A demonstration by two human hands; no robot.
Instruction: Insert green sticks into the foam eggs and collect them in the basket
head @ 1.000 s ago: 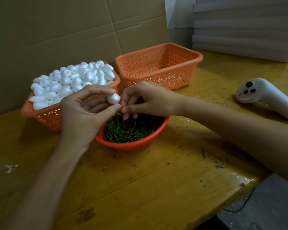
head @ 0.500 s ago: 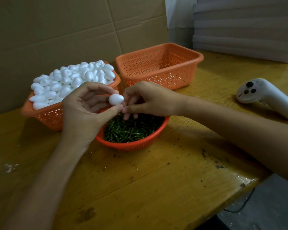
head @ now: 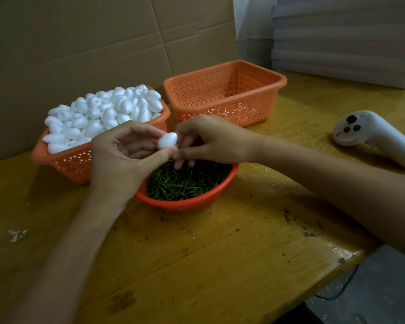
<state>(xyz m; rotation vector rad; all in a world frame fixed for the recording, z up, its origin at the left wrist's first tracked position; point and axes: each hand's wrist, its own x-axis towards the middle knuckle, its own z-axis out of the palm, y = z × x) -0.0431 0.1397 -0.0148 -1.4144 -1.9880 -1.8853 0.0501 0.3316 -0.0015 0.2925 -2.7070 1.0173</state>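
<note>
My left hand (head: 122, 157) pinches a white foam egg (head: 167, 140) between thumb and fingers, above the round orange bowl (head: 187, 203) of green sticks (head: 185, 181). My right hand (head: 211, 141) meets the egg from the right, thumb and forefinger pinched together at its end; whatever they hold is hidden. Behind on the left, an orange basket (head: 63, 160) is heaped with white foam eggs (head: 103, 113). An orange rectangular basket (head: 225, 92) stands at the back, with nothing visible inside.
A white handheld controller (head: 369, 132) lies on the wooden table (head: 208, 265) at the right. Cardboard sheets stand behind the baskets, and flat grey boards are stacked at the back right. The table edge runs diagonally at the lower right.
The egg has turned in my left fingers, from upright to lying sideways with its tip toward my right hand. Both hands stay in the same place.
</note>
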